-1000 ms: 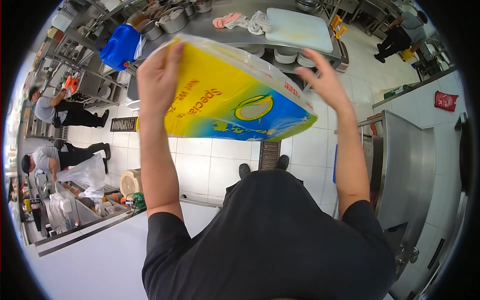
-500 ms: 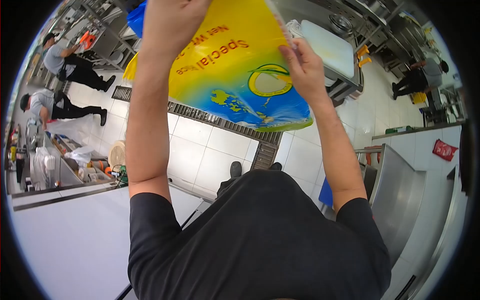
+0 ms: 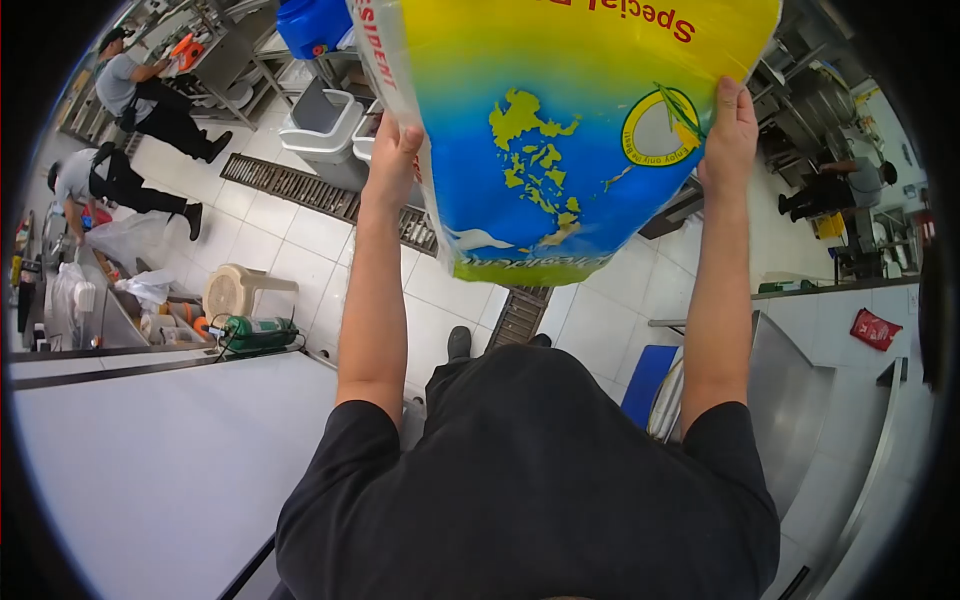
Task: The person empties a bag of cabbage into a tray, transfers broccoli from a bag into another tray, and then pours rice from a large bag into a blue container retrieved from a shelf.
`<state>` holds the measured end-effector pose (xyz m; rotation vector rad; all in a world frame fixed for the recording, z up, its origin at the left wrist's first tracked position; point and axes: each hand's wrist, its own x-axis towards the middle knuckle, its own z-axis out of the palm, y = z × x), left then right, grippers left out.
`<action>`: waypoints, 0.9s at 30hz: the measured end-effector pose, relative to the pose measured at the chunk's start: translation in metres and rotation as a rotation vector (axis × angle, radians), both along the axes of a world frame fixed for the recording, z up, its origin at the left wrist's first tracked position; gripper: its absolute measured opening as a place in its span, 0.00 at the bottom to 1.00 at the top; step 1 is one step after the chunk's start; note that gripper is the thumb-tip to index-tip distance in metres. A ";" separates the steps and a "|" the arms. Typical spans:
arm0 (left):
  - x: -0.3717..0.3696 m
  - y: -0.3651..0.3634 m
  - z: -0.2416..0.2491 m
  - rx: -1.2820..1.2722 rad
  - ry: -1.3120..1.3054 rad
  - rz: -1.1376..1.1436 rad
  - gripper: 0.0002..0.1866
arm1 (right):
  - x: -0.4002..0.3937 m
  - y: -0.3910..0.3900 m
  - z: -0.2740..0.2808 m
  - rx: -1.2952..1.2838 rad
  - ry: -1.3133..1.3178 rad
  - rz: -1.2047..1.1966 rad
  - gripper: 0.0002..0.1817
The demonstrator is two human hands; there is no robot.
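Note:
A large yellow, blue and green plastic rice sack (image 3: 540, 130) hangs in front of me, its printing upside down and its lower end near the middle of the view. My left hand (image 3: 393, 160) grips the sack's left edge, thumb on the front and fingers partly hidden. On the opposite edge, my right hand (image 3: 729, 135) holds the plastic beside the round logo, its thumb pointing up. The sack's top runs out of view, so whatever is inside it is hidden.
Two people (image 3: 150, 100) (image 3: 120, 185) stand at counters on the left, another person (image 3: 850, 183) at the far right. Bins (image 3: 322, 125), a blue container (image 3: 312, 28), a beige stool (image 3: 235, 292), a white surface (image 3: 170, 470), a floor drain (image 3: 290, 190) and a red packet (image 3: 881, 329) surround me.
The sack has turned and come closer, showing more of its blue map side. My left hand has moved down onto its left edge; my right hand has shifted right. The view has shifted too.

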<state>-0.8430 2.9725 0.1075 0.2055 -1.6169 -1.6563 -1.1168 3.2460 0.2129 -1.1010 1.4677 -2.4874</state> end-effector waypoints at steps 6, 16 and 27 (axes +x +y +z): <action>-0.020 0.012 0.014 -0.121 -0.119 -0.205 0.67 | -0.023 0.004 -0.023 -0.027 -0.069 -0.104 0.15; -0.078 -0.028 -0.045 0.302 -0.182 -0.436 0.19 | 0.026 0.024 -0.056 0.080 -0.145 -0.200 0.25; -0.174 -0.029 -0.062 0.187 -0.581 -0.612 0.17 | 0.087 0.089 -0.227 0.090 -0.806 -0.412 0.23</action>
